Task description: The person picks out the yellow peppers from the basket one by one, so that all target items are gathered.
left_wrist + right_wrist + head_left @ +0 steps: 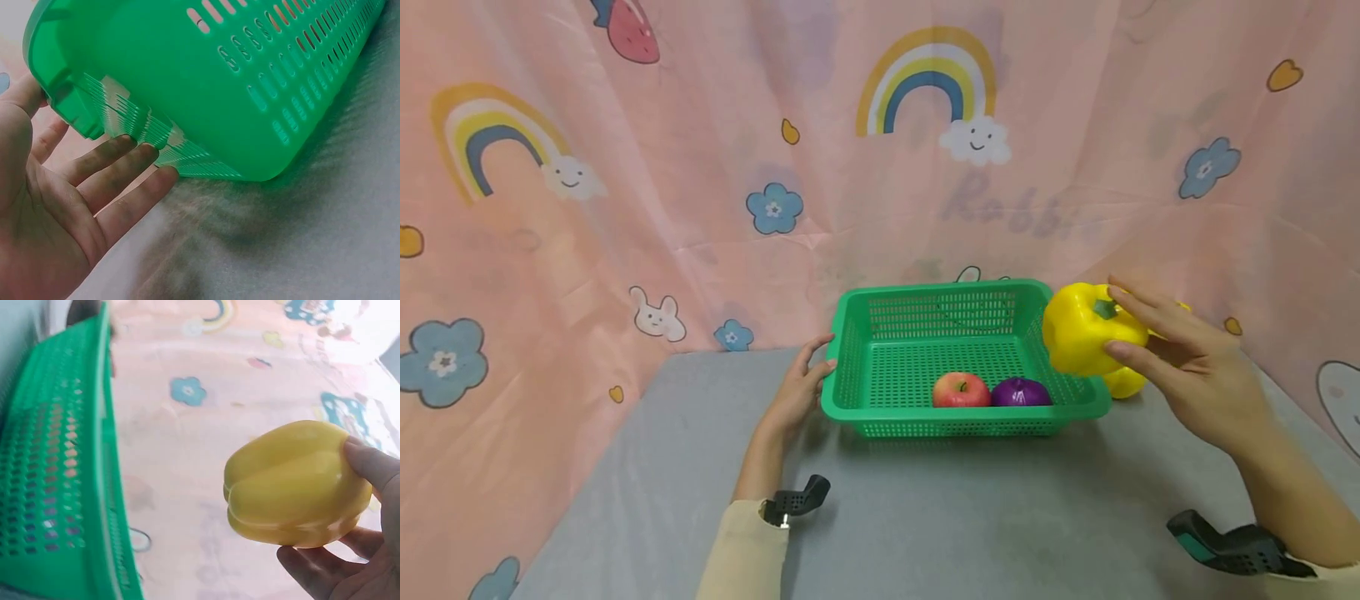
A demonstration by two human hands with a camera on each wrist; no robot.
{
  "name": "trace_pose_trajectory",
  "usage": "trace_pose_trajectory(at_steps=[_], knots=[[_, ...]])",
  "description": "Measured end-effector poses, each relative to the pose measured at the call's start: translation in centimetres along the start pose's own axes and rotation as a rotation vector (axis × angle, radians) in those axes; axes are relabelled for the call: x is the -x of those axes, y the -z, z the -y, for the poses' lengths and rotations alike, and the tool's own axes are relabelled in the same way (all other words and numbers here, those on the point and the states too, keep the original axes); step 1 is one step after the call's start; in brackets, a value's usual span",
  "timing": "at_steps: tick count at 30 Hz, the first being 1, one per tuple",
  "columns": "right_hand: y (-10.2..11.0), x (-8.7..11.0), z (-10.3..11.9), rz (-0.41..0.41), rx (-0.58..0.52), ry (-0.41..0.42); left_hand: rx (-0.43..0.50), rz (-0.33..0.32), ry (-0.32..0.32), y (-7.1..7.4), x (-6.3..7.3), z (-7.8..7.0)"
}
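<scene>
A green plastic basket stands on the grey cloth. It holds a red apple and a purple onion-like vegetable near its front wall. My left hand grips the basket's left rim, its thumb at the edge; in the left wrist view several fingers lie against the outer end wall. Just above the basket's right end, my right hand holds a yellow bell pepper between thumb and fingers, its green stem toward the palm side. The right wrist view shows the pepper raised beside the basket.
Another yellow item sits on the cloth behind the held pepper, mostly hidden. Grey cloth covers the table. A pink patterned curtain hangs close behind the basket.
</scene>
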State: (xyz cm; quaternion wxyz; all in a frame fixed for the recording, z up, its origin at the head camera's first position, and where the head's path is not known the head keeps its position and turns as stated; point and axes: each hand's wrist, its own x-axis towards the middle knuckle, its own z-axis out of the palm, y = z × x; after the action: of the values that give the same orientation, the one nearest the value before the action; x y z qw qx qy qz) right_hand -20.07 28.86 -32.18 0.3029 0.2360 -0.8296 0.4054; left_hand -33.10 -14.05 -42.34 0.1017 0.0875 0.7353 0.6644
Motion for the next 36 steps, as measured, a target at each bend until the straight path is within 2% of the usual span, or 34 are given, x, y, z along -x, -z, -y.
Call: trace_pose_trajectory(at_steps=[3,8,16,20,28,36], knots=[[1.3,0.1,-0.5,-0.068,0.021,-0.013,-0.005,0.008,-0.002,0.1,0.0,0.0],[2.9,0.1,-1.2,-0.169,0.053,-0.082,-0.006,-0.003,-0.006,0.2,0.1,-0.1],[4.4,0.3,-3.1,-0.231,0.064,-0.075,-0.004,0.004,-0.002,0.2,0.2,0.3],[4.9,0.6,-4.1,-0.264,0.048,-0.13,-0.003,-0.003,0.009,0.4,0.4,0.4],[5.6,1.0,-6.6,-0.274,0.076,-0.267,-0.026,-0.011,0.009,0.6,0.4,0.3],[6.3,2.4,-10.1,-0.248,0.059,-0.306,-0.02,-0.005,0.008,0.1,-0.2,0.1]])
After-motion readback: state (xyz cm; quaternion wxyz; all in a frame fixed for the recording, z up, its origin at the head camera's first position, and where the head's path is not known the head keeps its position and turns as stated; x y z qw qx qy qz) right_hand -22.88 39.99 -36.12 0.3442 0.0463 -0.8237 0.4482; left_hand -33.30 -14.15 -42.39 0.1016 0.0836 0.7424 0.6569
